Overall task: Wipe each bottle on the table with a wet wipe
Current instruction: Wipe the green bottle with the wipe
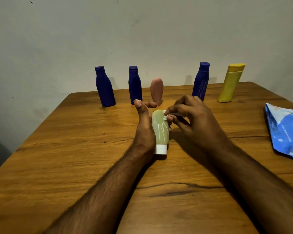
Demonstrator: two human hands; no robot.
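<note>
Six bottles: five we leave behind the pale green bottle (pixel 160 130).
Left hand (pixel 145 130): we grip it steady.
Right hand (pixel 191 114): we pinch the wet wipe (pixel 166 115), rubbing it.

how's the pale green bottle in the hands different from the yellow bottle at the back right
The pale green bottle is translucent with a white cap; the yellow bottle is opaque with a yellow cap. The green one is held cap-down by the left hand while the right hand wipes it; the yellow one stands untouched, cap up. Both are plastic.
</note>
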